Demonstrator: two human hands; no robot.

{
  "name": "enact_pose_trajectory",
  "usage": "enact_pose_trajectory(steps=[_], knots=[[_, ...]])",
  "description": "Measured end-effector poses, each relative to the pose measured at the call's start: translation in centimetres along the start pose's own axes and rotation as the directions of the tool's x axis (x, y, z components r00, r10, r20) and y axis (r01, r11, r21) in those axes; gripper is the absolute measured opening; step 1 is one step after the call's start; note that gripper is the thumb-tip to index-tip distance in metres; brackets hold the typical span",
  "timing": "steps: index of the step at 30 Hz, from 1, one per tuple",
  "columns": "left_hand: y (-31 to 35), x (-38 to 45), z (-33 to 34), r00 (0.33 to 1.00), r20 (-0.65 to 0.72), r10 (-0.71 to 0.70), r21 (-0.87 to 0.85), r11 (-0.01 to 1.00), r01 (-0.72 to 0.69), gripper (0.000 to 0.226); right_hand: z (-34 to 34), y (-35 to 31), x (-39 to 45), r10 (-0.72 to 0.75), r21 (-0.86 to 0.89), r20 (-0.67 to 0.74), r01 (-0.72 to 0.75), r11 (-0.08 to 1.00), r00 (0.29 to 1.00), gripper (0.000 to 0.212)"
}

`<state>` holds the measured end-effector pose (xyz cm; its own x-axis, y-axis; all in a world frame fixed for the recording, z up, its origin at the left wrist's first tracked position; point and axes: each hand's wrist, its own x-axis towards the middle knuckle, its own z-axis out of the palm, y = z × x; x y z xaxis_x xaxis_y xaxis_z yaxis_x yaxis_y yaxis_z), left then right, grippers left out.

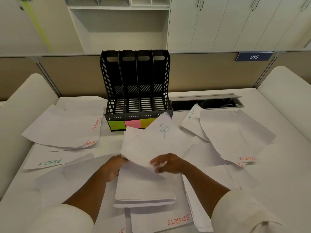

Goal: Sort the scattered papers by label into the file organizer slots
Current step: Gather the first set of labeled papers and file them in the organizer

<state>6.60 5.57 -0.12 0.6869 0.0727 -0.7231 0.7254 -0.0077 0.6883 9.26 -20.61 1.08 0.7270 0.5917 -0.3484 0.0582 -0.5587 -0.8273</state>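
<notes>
Over desk (286,174), L hand (114,167), R hand (170,163) grip edge of HR sheet (151,143).

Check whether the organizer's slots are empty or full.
Empty: the organizer's four slots show bare slatted floors, with nothing inside.

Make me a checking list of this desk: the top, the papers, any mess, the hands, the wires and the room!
Surface: white desk, mostly covered by loose sheets.
Job's things: black file organizer, four slots with no paper in them, sticky notes on its front; HR sheet lifted; a SPORTS sheet and an ADMIN sheet among those lying around; a stack under the hands.
Clutter: nothing seen beyond the papers.
Grippers: left hand grips the HR sheet's near-left corner; right hand holds its near edge.
Cables: cables show dimly inside the open cable hatch.
Surroundings: beige partition with a 015 sign, white cupboards behind.
</notes>
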Motion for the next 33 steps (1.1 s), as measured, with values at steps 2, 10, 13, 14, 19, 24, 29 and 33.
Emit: enact_pose_trajectory(steps=[2, 10, 13, 14, 19, 24, 29, 33], knots=[[-0.2, 0.1, -0.2, 1.000, -0.005, -0.004, 0.002, 1.000, 0.005, 0.031, 0.4, 0.3, -0.1, 0.113, -0.062, 0.138, -0.105, 0.993, 0.984, 0.042], [-0.1, -0.2, 0.0, 0.999, 0.013, -0.032, -0.083, 0.996, 0.033, 0.053, 0.3, 0.9, 0.2, 0.237, -0.208, 0.201, -0.195, 0.958, 0.950, 0.050], [-0.4, -0.2, 0.1, 0.998, -0.067, 0.014, 0.063, 0.998, -0.010, 0.045, 0.3, 0.7, 0.4, 0.224, -0.225, 0.114, -0.194, 0.955, 0.968, 0.057], [-0.5, -0.2, 0.0, 0.996, -0.085, 0.021, 0.084, 0.996, -0.014, 0.043, 0.3, 0.8, 0.4, 0.211, -0.206, 0.047, -0.197, 0.959, 0.976, 0.064], [-0.8, -0.2, -0.5, 0.996, -0.083, 0.029, 0.093, 0.995, -0.021, 0.043, 0.0, 1.9, 0.2, 0.249, -0.084, -0.530, -0.342, 0.936, 0.810, 0.043], [-1.1, -0.1, -1.1, 0.997, -0.061, 0.044, 0.012, 0.999, -0.044, 0.048, -0.7, 1.8, -0.1, 0.389, 0.170, -0.717, -0.396, 0.902, 0.578, 0.069], [-1.3, 0.1, -1.7, 0.999, -0.024, 0.048, -0.049, 0.998, -0.049, 0.055, -1.1, 1.2, 0.5, 0.520, 0.402, -0.636, -0.330, 0.854, 0.571, 0.097], [-1.4, -0.1, -1.9, 0.999, 0.013, 0.052, -0.079, 0.996, -0.050, 0.059, -1.0, 1.2, 0.9, 0.580, 0.628, -0.467, -0.212, 0.749, 0.667, 0.078]])
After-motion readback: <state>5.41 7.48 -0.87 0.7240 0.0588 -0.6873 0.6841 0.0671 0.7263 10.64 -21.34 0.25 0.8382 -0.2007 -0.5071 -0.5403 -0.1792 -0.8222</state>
